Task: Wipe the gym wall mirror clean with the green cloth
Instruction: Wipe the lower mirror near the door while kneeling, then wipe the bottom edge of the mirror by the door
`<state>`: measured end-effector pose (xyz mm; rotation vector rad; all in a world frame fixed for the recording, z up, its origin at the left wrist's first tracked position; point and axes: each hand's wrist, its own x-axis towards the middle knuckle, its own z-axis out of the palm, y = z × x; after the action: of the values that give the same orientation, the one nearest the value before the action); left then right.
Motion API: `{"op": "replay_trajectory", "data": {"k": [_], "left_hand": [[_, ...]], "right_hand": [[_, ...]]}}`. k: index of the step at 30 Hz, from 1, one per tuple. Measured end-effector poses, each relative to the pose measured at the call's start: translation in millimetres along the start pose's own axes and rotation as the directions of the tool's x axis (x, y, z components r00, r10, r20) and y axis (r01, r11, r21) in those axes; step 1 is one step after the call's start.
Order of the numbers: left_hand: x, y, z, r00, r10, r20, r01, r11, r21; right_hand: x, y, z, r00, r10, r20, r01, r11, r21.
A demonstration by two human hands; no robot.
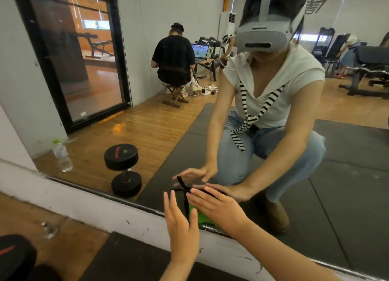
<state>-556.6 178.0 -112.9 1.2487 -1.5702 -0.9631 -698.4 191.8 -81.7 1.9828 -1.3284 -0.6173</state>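
The right hand [216, 209] lies flat on the green cloth [194, 216], fingers straight. The cloth sits low on the mirror [160, 120]. Most of the cloth is hidden under that hand. Only a small green bit shows, below the right fingers and beside the left thumb.

The left hand [181, 224] is open too. Its fingers are straight, point up and hold nothing, just left of the right fingers. I cannot tell if its fingertips touch the glass.

Just past the fingertips of both hands is a thin black cross [182, 189]. It is hard to make out what it is.

Left of the fingers, in the glass, stands a dumbbell [123, 169]. It has a red mark and small writing, too blurry to read. Further left is a bottle [62, 157], and its label cannot be read. A second dumbbell [14, 257], far left and below the fingers, is cut off by the edge.

Far above the fingers, a laptop [200, 52] shows writing too small to read.
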Motion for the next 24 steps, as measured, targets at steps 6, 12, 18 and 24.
{"op": "replay_trajectory", "data": {"k": [6, 12, 18, 24], "left_hand": [[-10.8, -6.5, 14.4, 0.969, -0.151, 0.198, 0.18, 0.974, -0.139], [-3.6, -7.2, 17.4, 0.961, -0.075, 0.268, 0.119, 0.981, -0.152], [-4.6, 2.3, 38.6, 0.981, -0.189, 0.039, 0.185, 0.979, 0.089], [2.9, 30.8, 67.4, 0.902, -0.431, -0.008, 0.418, 0.878, -0.233]], "right_hand": [[3.7, -17.9, 20.0, 0.95, 0.287, -0.122, -0.265, 0.949, 0.169], [4.3, -11.0, 0.9, 0.856, 0.443, -0.267, -0.364, 0.882, 0.298], [-26.2, 29.2, -26.2, 0.659, 0.58, -0.479, -0.419, 0.811, 0.408], [-67.9, 81.9, -32.6, 0.453, 0.757, -0.471, -0.545, 0.654, 0.525]]}}
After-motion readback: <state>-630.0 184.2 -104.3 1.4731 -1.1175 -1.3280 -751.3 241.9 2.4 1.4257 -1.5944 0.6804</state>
